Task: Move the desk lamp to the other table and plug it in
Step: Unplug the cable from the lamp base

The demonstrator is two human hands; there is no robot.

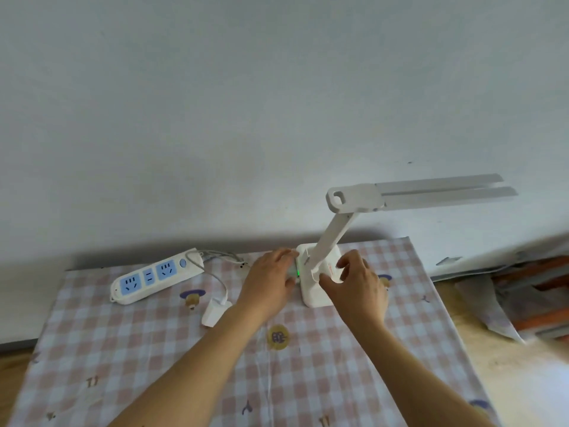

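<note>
Standing near the table's [147, 365] far edge, lamp base [314, 296] in right hand [358, 288].

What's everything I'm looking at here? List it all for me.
tablecloth: one, pink and white checks, spread across the foreground
desk lamp: one, white, standing at the far right of the tablecloth, green light on the side of its base
power strip: one, white with blue sockets, far left of the tablecloth
adapter: one, white with a white cable, lying between power strip and desk lamp
wall: one, pale grey, behind everything
sheet: one, whitish, crumpled, off to the right; what it is, unclear
left hand: one, at the left edge of the lamp's base
right hand: one, fingers and thumb curled on the base
</note>
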